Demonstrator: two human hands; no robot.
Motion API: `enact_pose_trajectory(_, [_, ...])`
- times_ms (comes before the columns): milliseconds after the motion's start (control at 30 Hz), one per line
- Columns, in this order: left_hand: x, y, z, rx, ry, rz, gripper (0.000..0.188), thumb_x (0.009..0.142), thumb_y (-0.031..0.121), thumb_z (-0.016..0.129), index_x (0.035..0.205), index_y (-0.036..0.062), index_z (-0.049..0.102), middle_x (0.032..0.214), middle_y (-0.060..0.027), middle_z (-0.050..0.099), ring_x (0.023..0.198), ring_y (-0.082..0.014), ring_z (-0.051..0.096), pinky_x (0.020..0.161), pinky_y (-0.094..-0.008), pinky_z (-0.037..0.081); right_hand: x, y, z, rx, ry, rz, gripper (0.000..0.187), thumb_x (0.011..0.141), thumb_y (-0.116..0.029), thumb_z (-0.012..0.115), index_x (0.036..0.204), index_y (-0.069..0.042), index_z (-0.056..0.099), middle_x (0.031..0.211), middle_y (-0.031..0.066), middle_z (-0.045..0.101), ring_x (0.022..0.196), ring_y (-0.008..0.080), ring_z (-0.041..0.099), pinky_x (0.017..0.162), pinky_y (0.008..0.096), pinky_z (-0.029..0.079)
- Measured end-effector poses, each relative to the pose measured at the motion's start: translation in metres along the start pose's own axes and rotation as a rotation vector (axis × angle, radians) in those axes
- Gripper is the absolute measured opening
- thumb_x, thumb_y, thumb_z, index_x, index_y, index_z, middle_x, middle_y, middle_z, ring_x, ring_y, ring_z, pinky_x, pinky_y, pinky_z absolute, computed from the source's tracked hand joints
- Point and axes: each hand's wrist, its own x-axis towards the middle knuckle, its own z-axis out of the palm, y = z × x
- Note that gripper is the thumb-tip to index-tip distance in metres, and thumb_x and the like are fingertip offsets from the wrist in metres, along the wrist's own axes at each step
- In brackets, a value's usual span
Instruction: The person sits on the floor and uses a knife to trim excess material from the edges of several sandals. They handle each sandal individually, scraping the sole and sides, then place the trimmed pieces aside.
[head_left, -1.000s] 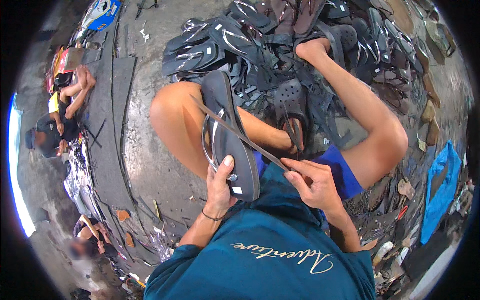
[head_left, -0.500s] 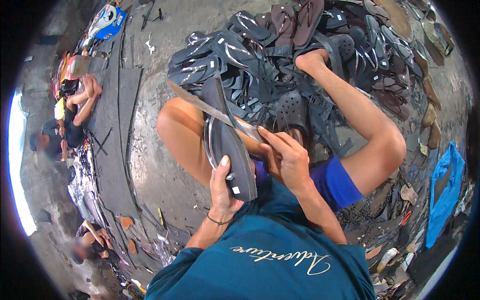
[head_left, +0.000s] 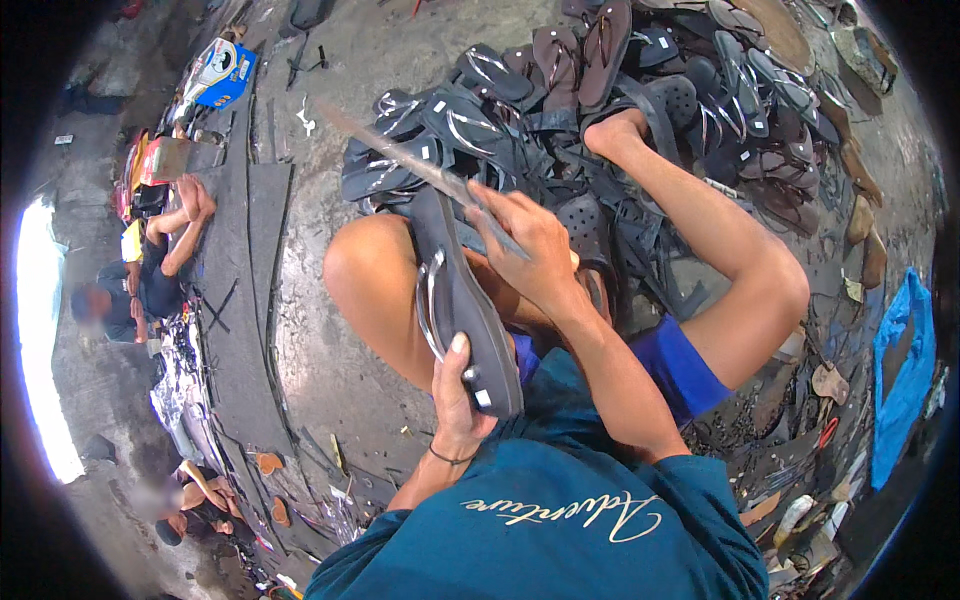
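Observation:
My left hand (head_left: pixel 458 412) grips the near end of a black flip-flop (head_left: pixel 470 320), its thumb pressed on the footbed beside the silver-trimmed strap. The flip-flop stands tilted over my lap, its far end beside my left knee. My right hand (head_left: pixel 532 245) is closed around a long knife (head_left: pixel 405 158), which is slightly blurred. The blade points away to the far left and crosses near the far end of the flip-flop; I cannot tell whether it touches the edge. Beyond my hands lies a heap of black flip-flops (head_left: pixel 475 135) with silver straps.
Brown flip-flops (head_left: pixel 605 55) and dark rubber scraps surround my right foot, which wears a black clog. Long dark rubber sheets (head_left: pixel 240 330) lie at left. Two people sit farther left, near a blue-and-white box (head_left: pixel 225 75). A blue cloth (head_left: pixel 900 380) lies at far right.
My right hand and the knife have moved up and away, from the flip-flop's middle toward its far end. The left hand keeps its hold on the flip-flop.

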Motion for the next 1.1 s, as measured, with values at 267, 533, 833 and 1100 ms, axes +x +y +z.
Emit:
enact_pose_trajectory(267, [0.014,0.021,-0.028,0.568,-0.619,0.300,0.057,0.083,0.021,0.075,0.128,-0.0014,0.049,0.117,-0.0082,0.060,0.108,-0.0158,0.057,0.094,-0.0314,0.047,-0.008,-0.010,-0.064,0.669,-0.355,0.530,0.024,0.093,-0.016,0.067,0.106,0.003,0.062,0.080,0.0014,0.064,0.071,0.0093,0.058,0.067,0.0283,0.049])
enact_pose_trajectory(533, [0.031,0.121,0.034,0.405,-0.417,0.364,0.031,0.102,0.024,0.046,0.122,0.0010,0.054,0.108,-0.0091,0.065,0.095,-0.0138,0.064,0.082,-0.0272,0.054,-0.054,-0.035,-0.111,0.285,0.165,0.100,0.032,0.095,-0.007,0.058,0.125,0.002,0.056,0.098,0.0118,0.067,0.075,0.0154,0.061,0.071,0.0280,0.050])
enact_pose_trajectory(833, [0.015,0.129,0.009,0.469,-0.250,0.140,0.050,0.101,0.047,0.039,0.120,0.0018,0.053,0.089,-0.0139,0.066,0.073,-0.0227,0.068,0.067,-0.0342,0.057,-0.149,-0.025,-0.119,0.236,-0.243,0.053,0.030,0.078,-0.008,0.075,0.106,0.002,0.068,0.091,0.0128,0.070,0.059,0.0175,0.059,0.053,0.0283,0.048])
enact_pose_trajectory(1100, [0.013,0.124,0.004,0.535,-0.408,0.261,0.041,0.102,0.035,0.043,0.124,0.0009,0.046,0.093,-0.0167,0.064,0.070,-0.0253,0.068,0.063,-0.0357,0.059,-0.126,-0.028,-0.133,0.048,-0.188,-0.053,0.032,0.083,-0.020,0.075,0.108,-0.001,0.070,0.089,0.0144,0.069,0.064,0.0246,0.063,0.057,0.0320,0.050])
